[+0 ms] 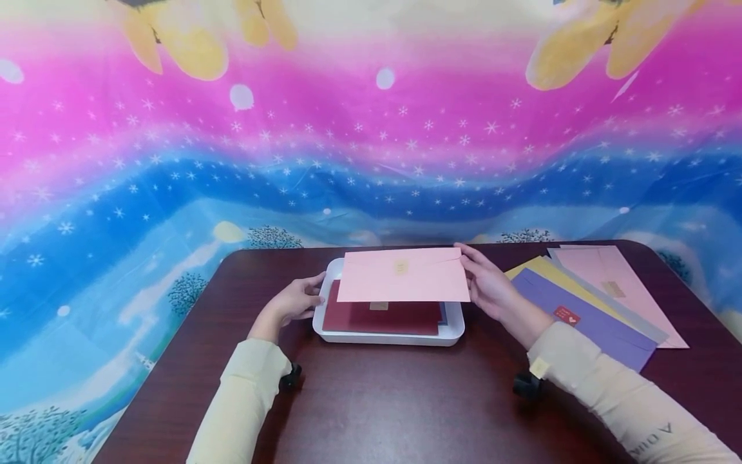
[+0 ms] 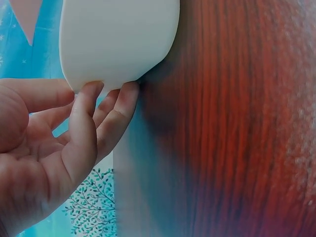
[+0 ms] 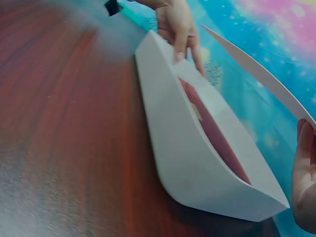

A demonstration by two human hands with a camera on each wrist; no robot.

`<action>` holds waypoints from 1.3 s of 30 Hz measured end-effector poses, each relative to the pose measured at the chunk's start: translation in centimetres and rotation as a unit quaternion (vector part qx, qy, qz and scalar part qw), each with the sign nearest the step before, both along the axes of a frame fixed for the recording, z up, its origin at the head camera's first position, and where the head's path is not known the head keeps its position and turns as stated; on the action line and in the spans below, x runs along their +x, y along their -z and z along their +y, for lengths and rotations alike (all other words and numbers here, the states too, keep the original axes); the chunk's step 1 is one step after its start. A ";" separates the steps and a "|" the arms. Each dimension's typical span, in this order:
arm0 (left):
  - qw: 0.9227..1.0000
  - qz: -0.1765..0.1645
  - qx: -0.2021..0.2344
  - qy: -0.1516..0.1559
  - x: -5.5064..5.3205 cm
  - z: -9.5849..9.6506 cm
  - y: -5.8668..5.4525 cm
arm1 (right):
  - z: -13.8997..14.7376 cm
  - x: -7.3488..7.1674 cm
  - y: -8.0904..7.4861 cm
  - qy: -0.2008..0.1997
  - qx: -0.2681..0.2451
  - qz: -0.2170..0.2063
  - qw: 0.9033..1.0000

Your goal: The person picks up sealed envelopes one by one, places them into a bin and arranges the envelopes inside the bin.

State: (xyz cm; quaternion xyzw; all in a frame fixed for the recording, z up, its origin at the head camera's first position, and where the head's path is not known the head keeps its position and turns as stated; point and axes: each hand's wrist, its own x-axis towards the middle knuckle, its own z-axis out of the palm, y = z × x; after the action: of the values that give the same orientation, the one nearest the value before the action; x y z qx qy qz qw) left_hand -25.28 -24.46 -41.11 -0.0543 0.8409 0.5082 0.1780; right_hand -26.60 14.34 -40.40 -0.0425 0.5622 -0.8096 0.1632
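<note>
A pink envelope [image 1: 402,283] with a small gold sticker is held above a white tray [image 1: 388,338]. My right hand [image 1: 493,287] grips the envelope by its right edge; in the right wrist view, the same envelope [image 3: 261,74] appears nearly edge-on, clear of the rim. At the tray's left end, my left hand [image 1: 294,301] holds the wall, and the left wrist view shows its fingertips [image 2: 129,94] against the white side. Inside the tray lies a dark red envelope [image 1: 353,319], partly covered from above by the pink one. A bluish edge shows beneath it at the right.
To the right, overlapping envelopes lie fanned out: a purple one [image 1: 585,328] with a red heart sticker, a yellow one [image 1: 545,267], a grey one [image 1: 649,330] and another pink one [image 1: 632,296]. The dark wooden table [image 1: 371,406] ends at a patterned backdrop [image 1: 377,161].
</note>
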 end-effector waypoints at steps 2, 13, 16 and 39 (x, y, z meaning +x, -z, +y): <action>1.000 0.000 0.002 0.003 0.0 0.0 -0.1 | -0.4 0.2 0.3 -0.003 0.013 -0.001 1.000; 1.000 -0.005 0.001 0.000 0.1 -0.1 0.1 | -2.1 0.5 1.0 -0.028 0.056 -0.004 0.998; 1.000 -0.005 0.005 0.004 0.0 -0.1 0.1 | -2.4 0.5 1.0 -0.030 0.070 -0.005 0.997; 1.000 -0.011 -0.004 -0.002 0.0 0.2 -0.2 | -2.4 0.3 -0.3 -0.091 0.136 -0.010 0.987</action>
State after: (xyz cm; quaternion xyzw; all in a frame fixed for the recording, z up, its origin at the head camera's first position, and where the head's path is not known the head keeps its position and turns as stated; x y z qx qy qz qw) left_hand -25.23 -24.24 -40.93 -0.0624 0.8407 0.5049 0.1854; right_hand -26.28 11.99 -40.09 -0.0629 0.6590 -0.7080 0.2461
